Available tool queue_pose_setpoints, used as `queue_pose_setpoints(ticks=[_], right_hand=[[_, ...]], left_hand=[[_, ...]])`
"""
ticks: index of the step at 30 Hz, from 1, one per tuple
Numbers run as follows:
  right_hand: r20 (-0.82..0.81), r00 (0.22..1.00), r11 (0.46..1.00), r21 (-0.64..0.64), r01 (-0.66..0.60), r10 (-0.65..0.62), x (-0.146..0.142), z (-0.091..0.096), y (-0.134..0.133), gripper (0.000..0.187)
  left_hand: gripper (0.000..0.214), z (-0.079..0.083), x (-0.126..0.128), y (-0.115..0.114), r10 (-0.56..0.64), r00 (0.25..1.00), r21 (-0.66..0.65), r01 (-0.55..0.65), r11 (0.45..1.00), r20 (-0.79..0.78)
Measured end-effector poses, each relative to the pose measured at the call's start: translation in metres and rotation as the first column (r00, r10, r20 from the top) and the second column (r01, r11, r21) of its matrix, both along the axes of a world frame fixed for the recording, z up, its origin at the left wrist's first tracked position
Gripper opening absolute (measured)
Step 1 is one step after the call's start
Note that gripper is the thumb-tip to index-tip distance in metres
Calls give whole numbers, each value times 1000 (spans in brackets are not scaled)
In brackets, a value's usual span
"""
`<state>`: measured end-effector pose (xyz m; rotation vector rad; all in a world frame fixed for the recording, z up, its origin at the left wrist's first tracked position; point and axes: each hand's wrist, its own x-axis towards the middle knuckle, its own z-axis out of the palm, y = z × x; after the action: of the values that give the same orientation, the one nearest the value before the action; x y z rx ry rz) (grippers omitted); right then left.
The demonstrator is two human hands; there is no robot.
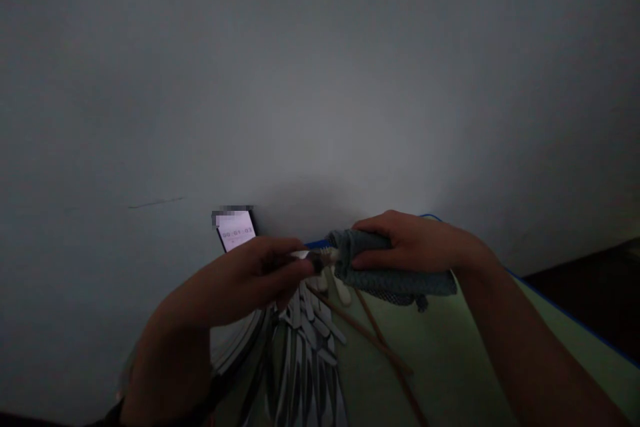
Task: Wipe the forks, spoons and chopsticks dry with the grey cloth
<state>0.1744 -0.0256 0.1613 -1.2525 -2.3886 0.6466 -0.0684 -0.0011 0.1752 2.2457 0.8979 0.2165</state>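
My left hand (245, 283) is closed in a pinch on the end of a thin utensil (320, 257), whose other end disappears into a grey-blue cloth (395, 277). My right hand (410, 243) is wrapped round that cloth, fingers curled over its top, squeezing it about the utensil. Both hands are held above a pale green table (450, 360). Under them lie several pieces of metal cutlery (305, 353) fanned out, and two wooden chopsticks (380, 340) lying at a slant.
A phone (237, 230) with a lit screen leans against the grey wall (320, 80) behind the hands. A round metal rim (240, 350) shows below my left hand. The table has a blue edge (575, 320) at right, dark floor beyond.
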Motion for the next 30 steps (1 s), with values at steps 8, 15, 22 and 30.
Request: queue_pose_setpoints(ticks=[8,15,22,30], right_hand=[[0,999,998,54,-43,43,-9,0,-2,31],[31,984,983,54,-178,177,-26,0,-7,25],[-3,976,976,-16,-217,217,-27,-9,7,28],[-18,1000,997,-68,-21,20,4,-7,7,39]], left_hand=[[25,9,13,-11,-38,999,123,38,992,3],[26,6,22,-10,-95,992,64,101,993,-87],[24,7,16,-4,-60,990,97,73,993,-131],[27,2,0,2,-7,996,243,28,970,-86]])
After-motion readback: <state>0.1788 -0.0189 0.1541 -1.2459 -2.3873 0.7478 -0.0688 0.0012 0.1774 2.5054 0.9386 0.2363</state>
